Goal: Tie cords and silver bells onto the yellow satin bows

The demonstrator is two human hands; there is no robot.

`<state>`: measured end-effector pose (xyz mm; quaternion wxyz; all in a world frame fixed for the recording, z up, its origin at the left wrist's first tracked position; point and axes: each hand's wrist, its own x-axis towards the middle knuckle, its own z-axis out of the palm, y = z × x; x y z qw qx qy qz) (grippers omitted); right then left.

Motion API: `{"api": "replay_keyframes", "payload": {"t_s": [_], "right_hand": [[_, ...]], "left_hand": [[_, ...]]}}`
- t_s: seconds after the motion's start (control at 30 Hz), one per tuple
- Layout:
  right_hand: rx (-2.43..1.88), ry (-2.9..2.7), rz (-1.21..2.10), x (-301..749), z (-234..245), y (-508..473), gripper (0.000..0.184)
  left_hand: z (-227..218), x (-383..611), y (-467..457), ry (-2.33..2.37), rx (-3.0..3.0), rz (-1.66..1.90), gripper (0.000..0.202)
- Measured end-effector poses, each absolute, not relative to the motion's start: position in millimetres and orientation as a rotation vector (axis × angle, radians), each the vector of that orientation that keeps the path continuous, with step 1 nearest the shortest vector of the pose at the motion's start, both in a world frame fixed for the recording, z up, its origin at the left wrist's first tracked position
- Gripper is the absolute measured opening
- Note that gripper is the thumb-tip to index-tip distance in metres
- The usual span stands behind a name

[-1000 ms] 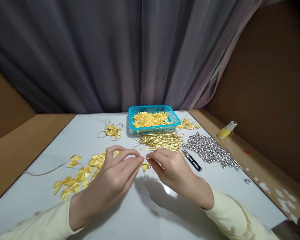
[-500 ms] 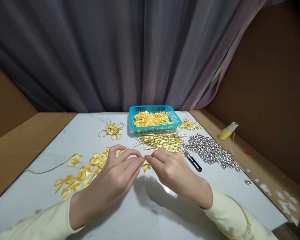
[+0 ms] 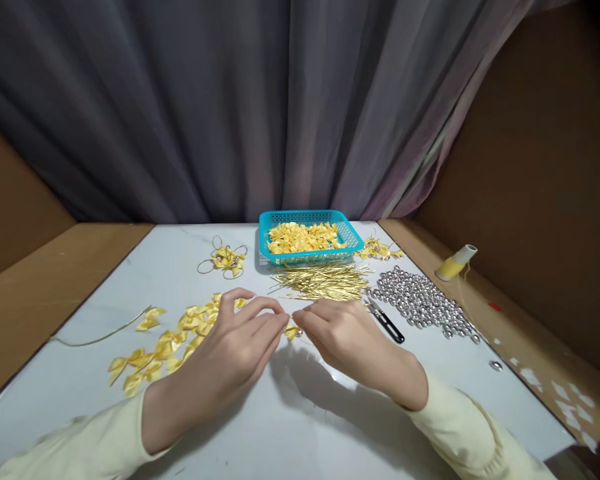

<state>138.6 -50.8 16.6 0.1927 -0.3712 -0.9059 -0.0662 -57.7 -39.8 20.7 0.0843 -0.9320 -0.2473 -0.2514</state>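
Satiny yellow on the bow right at the fingers! More yellow in the loose bows to their left. Beyond, bright turquoise, a pierced lattice pattern on the basket; nearer, shiny gold on the wires. Off to the right, black-handled snips, then gleaming silver beads! Pale yellow sleeves behind the fingers, white tabletop beneath, and beyond, a grey curtain shading to mauve.

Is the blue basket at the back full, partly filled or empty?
Partly filled: the blue basket holds a heap of yellow bows, with its back wall showing above them.
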Motion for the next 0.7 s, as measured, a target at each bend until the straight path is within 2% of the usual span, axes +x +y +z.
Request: {"api": "replay_keyframes", "payload": {"t_s": [0.23, 0.7], "right_hand": [[-1.038, -2.376, 0.185, 140.2, 6.4, -40.6, 0.018], [-1.062, -2.453, 0.193, 142.6, 6.3, -42.8, 0.024]], "left_hand": [[20.3, -58.3, -37.6, -0.772, -2.804, -0.784, 0.013], [22.4, -57.3, -38.4, -0.818, -2.852, -0.792, 0.012]]}}
